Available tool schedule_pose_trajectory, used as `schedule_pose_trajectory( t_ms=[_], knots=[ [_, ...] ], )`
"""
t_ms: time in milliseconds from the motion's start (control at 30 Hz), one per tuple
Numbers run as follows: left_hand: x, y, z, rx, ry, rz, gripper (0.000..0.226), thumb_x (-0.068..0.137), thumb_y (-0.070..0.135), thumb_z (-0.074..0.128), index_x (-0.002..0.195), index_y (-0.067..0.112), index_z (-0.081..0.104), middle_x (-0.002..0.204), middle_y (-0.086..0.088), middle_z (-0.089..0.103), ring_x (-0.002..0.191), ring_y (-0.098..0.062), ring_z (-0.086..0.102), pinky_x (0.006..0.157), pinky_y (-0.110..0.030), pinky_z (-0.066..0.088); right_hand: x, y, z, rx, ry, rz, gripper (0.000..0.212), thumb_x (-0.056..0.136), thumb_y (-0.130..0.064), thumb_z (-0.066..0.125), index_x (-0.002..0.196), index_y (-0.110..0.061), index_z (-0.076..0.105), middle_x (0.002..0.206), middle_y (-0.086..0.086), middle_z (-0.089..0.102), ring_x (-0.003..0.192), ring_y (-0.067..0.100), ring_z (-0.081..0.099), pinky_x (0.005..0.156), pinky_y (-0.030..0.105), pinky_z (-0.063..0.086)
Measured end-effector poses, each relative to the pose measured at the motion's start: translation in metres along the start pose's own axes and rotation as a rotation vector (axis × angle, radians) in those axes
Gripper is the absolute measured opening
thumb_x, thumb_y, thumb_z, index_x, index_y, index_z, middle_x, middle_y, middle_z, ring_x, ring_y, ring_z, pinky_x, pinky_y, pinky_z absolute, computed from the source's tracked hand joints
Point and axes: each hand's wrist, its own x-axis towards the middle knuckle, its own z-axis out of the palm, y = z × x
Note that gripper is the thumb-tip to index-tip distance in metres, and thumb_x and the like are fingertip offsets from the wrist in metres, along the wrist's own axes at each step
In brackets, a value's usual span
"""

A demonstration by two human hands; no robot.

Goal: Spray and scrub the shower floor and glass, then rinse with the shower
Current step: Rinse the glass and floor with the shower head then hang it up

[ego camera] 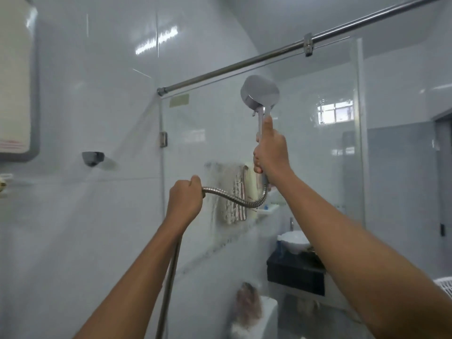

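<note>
While both arms are raised: they reach up and forward towards the glass panel (318,172)
Right hand (270,149): wrapped firmly round the handle of the shower head (259,92), thumb lying straight up the handle
Shower head: held high, upright, round chrome back towards me and face turned to the glass; it sits just under the steel rail (244,61)
Left hand (186,199): a closed fist round the hose (241,203), lower than the right hand and to its left
Hose: leaves the bottom of the handle, loops down and left into the left fist, then drops along the left forearm and out of the bottom of the view
Glass panel: straight ahead, hinged (163,139) to the tiled wall on its left edge, clamped to the rail at the top; a smeared, cloudy patch covers its middle
Water: I cannot tell whether any is coming from the head
Wall bracket (92,158): grey, fixed to the tiles left of the glass, nothing in it
Water heater (14,77): on the wall at far left, partly out of view
Beyond the glass: a striped towel (230,212) hanging, a white basin (296,241) on a dark counter lower right
</note>
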Motion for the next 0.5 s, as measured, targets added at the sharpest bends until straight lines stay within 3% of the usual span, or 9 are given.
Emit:
schedule_pose_trajectory(
  t_ms=[100,233,367,500],
  knots=[
    [0.016,0.025,-0.001,-0.051,0.021,0.046,0.047,0.100,0.028,0.038,0.064,0.007,0.061,0.077,-0.014,0.066,0.053,-0.024,0.045,0.058,-0.035,0.039,0.012,-0.019,-0.006,0.136,0.049,0.072,0.055,0.100,-0.067,0.030,0.085,-0.015,0.042,0.051,0.001,0.035,0.037,0.015,0.032,0.041,0.021,0.030],
    [0.023,0.054,0.010,-0.096,-0.012,0.124,0.049,0.100,0.027,0.038,0.077,-0.006,0.066,0.070,-0.012,0.059,0.054,-0.025,0.042,0.058,-0.035,0.037,0.014,-0.033,-0.021,0.101,0.034,0.083,0.055,0.099,-0.068,0.031,0.088,-0.016,0.042,0.051,0.001,0.034,0.038,0.014,0.030,0.042,0.022,0.027],
    [0.016,0.069,0.032,-0.135,-0.102,0.192,0.045,0.101,0.029,0.036,0.071,0.004,0.060,0.065,-0.010,0.050,0.048,-0.019,0.035,0.053,-0.030,0.031,0.021,-0.050,-0.051,0.032,0.069,0.074,0.056,0.098,-0.070,0.031,0.082,-0.018,0.042,0.051,0.000,0.032,0.039,0.014,0.028,0.042,0.021,0.027],
    [0.009,0.083,0.059,-0.215,-0.177,0.196,0.050,0.101,0.031,0.038,0.060,0.009,0.058,0.063,-0.008,0.058,0.044,-0.019,0.037,0.049,-0.028,0.028,0.035,-0.079,-0.088,-0.005,0.153,0.070,0.057,0.097,-0.071,0.032,0.082,-0.018,0.043,0.052,0.000,0.032,0.038,0.014,0.027,0.040,0.019,0.026]
  ],
)
